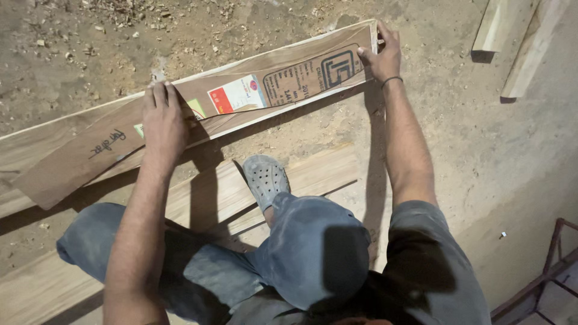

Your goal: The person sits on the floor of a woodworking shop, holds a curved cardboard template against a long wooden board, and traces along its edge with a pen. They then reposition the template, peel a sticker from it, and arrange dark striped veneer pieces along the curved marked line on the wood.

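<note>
A long wooden board (289, 111) wrapped in brown paper with a red-and-white sticker and a dark printed stamp runs slantwise across the dirt floor. My left hand (162, 117) lies flat on top of the wrapped board near its middle, fingers together and stretched out. Over at the board's far right end, my right hand (382, 54) grips the corner, fingers curled over the edge. A thin band circles the right wrist. I crouch over it, one knee raised, with a grey clog (266, 179) planted on a lower board.
A second pale wooden board (313, 174) lies under my foot, parallel to the first. Two wood strips (512, 42) lie at the top right. A dark metal frame (542, 271) stands at the bottom right. Small stones scatter the dirt at top left.
</note>
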